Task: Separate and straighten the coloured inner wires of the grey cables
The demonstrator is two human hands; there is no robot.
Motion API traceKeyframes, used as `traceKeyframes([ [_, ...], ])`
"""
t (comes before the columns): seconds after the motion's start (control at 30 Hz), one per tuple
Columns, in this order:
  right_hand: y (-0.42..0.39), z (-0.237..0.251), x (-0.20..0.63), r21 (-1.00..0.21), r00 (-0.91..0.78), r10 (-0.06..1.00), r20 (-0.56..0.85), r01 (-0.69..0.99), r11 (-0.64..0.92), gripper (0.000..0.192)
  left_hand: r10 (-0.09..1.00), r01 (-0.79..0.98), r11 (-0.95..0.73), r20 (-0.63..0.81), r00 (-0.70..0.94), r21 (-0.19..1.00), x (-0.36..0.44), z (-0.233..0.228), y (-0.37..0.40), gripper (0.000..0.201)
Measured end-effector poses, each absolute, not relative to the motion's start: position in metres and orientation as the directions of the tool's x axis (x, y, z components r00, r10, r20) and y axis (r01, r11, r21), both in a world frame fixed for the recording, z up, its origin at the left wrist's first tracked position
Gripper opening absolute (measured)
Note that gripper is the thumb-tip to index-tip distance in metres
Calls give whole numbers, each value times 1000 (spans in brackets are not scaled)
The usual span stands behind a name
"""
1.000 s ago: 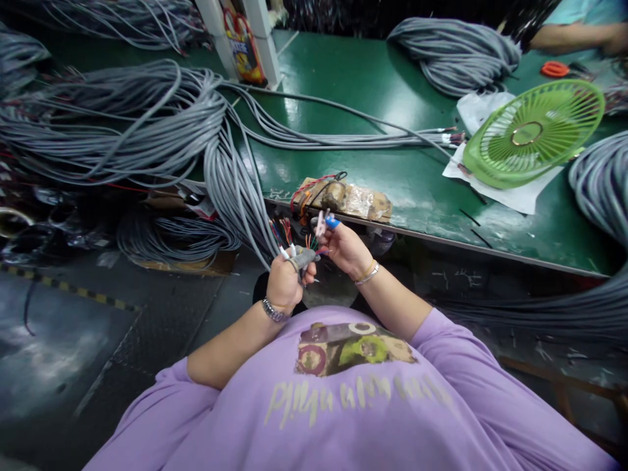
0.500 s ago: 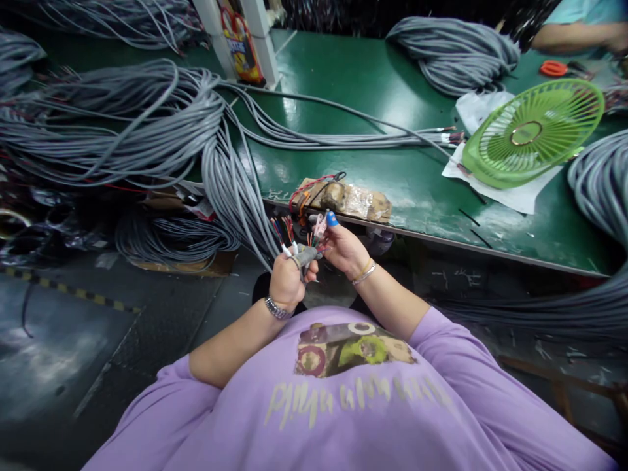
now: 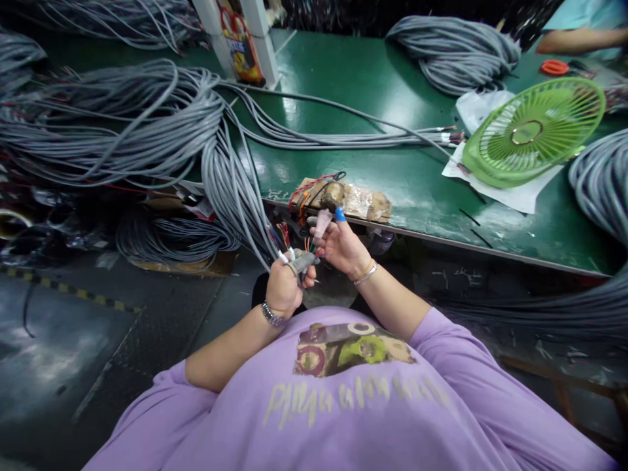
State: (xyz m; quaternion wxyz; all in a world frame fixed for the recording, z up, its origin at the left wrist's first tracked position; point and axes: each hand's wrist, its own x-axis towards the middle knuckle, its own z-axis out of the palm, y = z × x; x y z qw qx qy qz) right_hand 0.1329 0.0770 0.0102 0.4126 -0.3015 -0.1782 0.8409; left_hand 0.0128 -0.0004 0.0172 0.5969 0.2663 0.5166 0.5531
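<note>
My left hand (image 3: pixel 283 284) is closed around the end of a grey cable (image 3: pixel 240 196) that hangs down from a big bundle on the green bench. Thin coloured wires (image 3: pixel 286 235) fan out of the cable end just above my fist. My right hand (image 3: pixel 342 247) pinches some of these coloured wires between thumb and fingers; its fingertips wear a pink and a blue finger cot (image 3: pixel 339 214). Both hands are held in front of my chest, just below the bench edge.
A green bench (image 3: pixel 392 85) carries large grey cable coils (image 3: pixel 108 124), a taped brown block with red wires (image 3: pixel 343 196), a green fan (image 3: pixel 532 131) on white paper, and another coil (image 3: pixel 451 52). Another person's arm (image 3: pixel 574 39) rests at the far right.
My right hand has shifted slightly up and right, with its fingers working among the coloured wires. My left hand keeps the same grip on the cable end.
</note>
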Motion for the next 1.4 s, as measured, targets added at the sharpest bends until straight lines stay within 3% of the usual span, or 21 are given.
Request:
traceKeyframes([
  [0.2, 76, 9, 134, -622, -410, 854, -320, -590, -516, 22, 919, -440, 262, -361, -159, 859, 12, 22, 3, 20],
  [0.57, 83, 3, 131, -605, -418, 854, -310, -606, -516, 40, 912, -480, 289, -391, -126, 828, 15, 16, 16, 22],
  [0.97, 87, 4, 119, -528, -340, 879, -335, -705, -474, 37, 901, -444, 315, -412, -139, 839, 16, 12, 14, 19],
  [1.3, 80, 3, 128, -502, -478, 810, -341, -636, -587, 51, 918, -448, 270, -369, -147, 852, 13, 18, 4, 18],
  [1.4, 79, 3, 132, -501, -515, 801, -305, -629, -595, 45, 921, -453, 248, -354, -165, 856, 11, 20, 0, 20],
])
